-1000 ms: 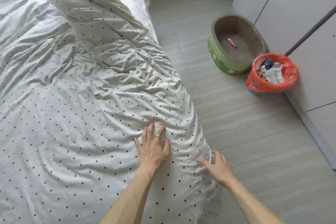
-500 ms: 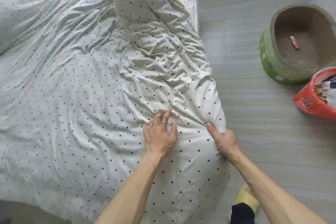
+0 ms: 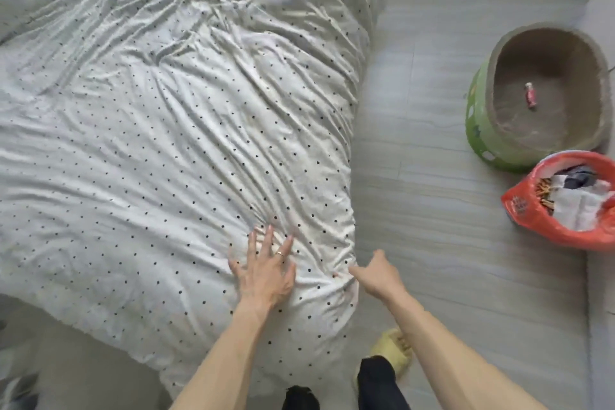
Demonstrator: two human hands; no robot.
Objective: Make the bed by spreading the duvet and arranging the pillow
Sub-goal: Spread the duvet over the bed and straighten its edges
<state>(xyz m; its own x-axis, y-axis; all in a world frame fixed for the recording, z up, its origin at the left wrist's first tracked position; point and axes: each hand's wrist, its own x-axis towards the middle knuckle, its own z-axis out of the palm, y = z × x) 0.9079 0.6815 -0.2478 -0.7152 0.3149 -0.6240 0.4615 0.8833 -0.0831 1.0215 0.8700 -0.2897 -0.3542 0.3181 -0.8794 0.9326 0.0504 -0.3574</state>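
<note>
duvet: white, black-dotted, wrinkled, fills the left and centre of the frame. green tub: right edge, on the floor. red bag: below the tub. left hand: lower centre, fingers spread flat on the duvet. right hand: beside it, pinching the duvet's edge.

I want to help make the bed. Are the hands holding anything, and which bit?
The right hand pinches the dotted duvet at its floor-side edge, near the corner. The left hand holds nothing; it lies flat, fingers spread, on top.
</note>
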